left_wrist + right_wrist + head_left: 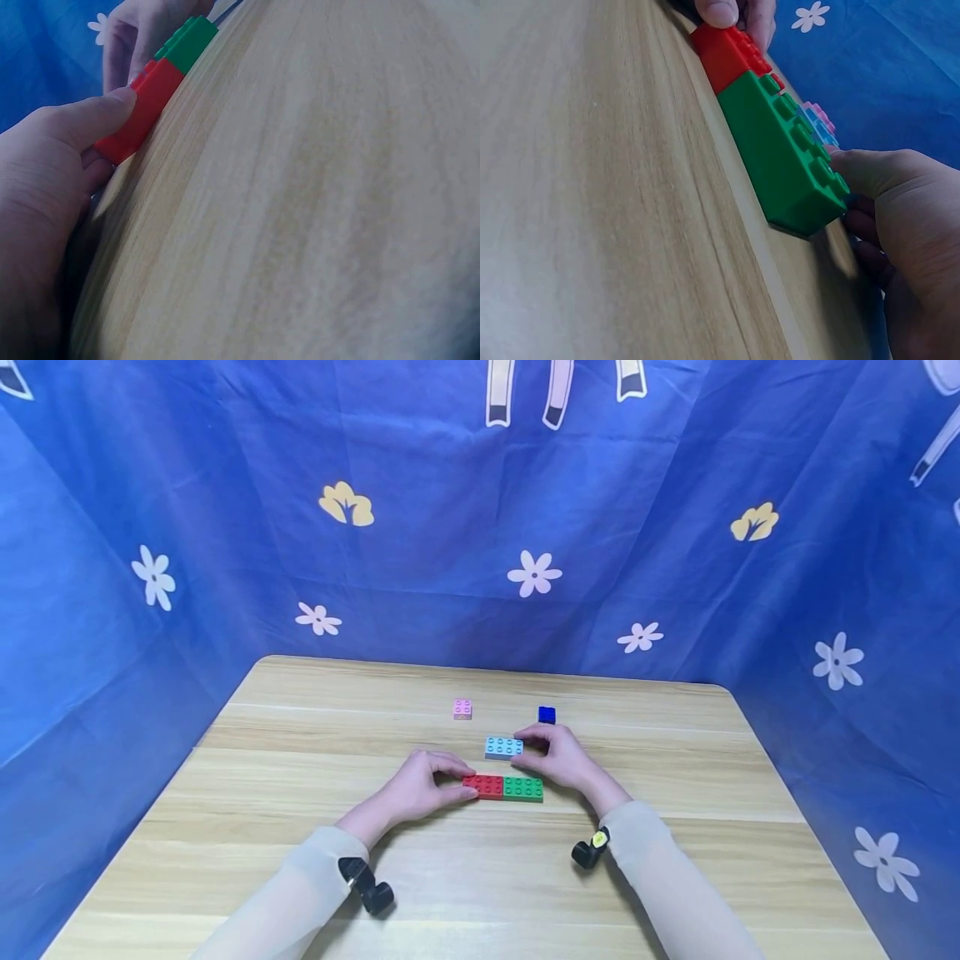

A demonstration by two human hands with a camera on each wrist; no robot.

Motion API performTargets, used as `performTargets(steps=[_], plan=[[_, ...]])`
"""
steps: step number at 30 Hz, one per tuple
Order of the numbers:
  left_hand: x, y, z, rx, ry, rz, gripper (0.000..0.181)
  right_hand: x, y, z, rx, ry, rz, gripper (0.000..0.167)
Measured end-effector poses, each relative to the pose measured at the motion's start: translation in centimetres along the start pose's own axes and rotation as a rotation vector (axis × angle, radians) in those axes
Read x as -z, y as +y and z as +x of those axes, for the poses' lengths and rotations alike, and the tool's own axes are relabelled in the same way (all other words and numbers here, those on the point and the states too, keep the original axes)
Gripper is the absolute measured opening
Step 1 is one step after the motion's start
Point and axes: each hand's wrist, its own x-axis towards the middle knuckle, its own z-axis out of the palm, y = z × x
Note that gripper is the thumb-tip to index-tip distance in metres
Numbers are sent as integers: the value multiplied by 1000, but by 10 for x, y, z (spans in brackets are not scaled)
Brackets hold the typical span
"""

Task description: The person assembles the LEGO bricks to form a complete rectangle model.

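Observation:
In the head view my left hand (415, 787) holds the left end of a red toy building brick (489, 788) between thumb and fingers. A green brick (522, 790) of the same size lies end to end with the red one, on its right. Just behind them is a light blue brick (500, 747), whose right end my right hand (561, 760) pinches, thumb at the front and a finger at the back. From the right wrist, the green brick (776, 157) hides most of the light blue brick (817, 124).
Farther back on the wooden table (360, 710) stand a small pink brick (462, 709) and a small dark blue brick (547, 715), the latter just beyond my right hand. A blue patterned curtain (435, 577) surrounds the table's back and sides.

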Motion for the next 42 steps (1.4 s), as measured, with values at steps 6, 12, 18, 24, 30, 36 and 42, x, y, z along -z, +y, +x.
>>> performTargets(steps=[6, 12, 18, 24, 30, 36, 42], plan=[[0, 2, 0, -4, -2, 1, 30, 0, 1, 2, 36, 2, -26, 41], [0, 0, -1, 1, -1, -1, 31, 0, 2, 3, 39, -8, -31, 38], [-1, -1, -1, 4, 4, 1, 31, 2, -1, -1, 43, 3, -13, 36], [-1, -2, -1, 11, 6, 3, 31, 6, -9, -5, 55, 3, -8, 36], [-2, -5, -1, 8, 12, 0, 33, 8, -20, -13, 47, -15, 10, 32], [-2, -6, 0, 5, 13, 1, 33, 9, -27, -21, 45, -28, 4, 31], [-2, -5, 0, -9, 9, 4, 33, 8, -29, -29, 35, -35, -15, 31]])
